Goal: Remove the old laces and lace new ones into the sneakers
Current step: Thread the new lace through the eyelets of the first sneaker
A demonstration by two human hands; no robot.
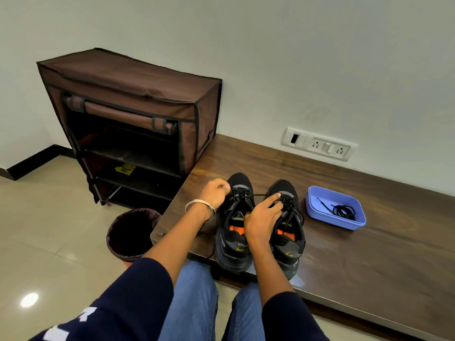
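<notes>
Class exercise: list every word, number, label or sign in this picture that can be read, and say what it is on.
No text here can be read in full.
Left sneaker, tongue: a small label, too blurred to read.
Dark blue sleeve: parts of large white letters, cut off, unreadable.
Shoe rack: a yellow printed thing on a shelf, too small to read.

Left grip (216, 193) curled in a pinch, right grip (264, 216) forefinger extended.

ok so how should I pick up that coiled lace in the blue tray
Pinch the coiled lace at its bunched loops from straight above; the blue tray has walls all round and is open on top. The straight tail would just uncoil.
</notes>
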